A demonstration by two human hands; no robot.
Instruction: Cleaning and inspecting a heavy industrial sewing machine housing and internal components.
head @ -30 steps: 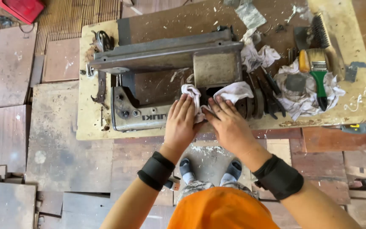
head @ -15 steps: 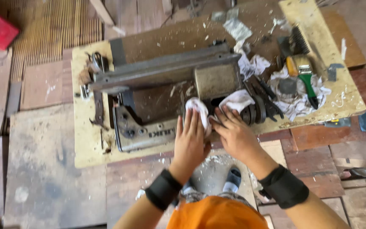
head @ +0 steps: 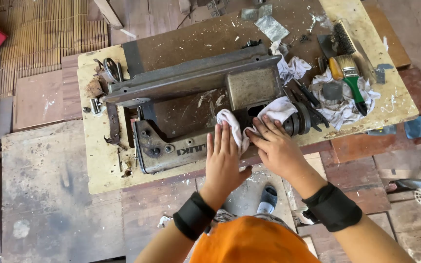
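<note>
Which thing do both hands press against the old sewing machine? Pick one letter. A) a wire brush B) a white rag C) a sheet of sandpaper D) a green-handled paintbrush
B: the left hand and right hand both lie on the white rag draped over the sewing machine; the green-handled paintbrush lies apart on the table.

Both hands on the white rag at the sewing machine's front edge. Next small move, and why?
Probably drag the white rag sideways along the sewing machine body. The left hand lies flat with its fingertips on the rag, the right hand presses it near the handwheel, and the metal around looks grimy, so a short wiping stroke seems next.
</note>
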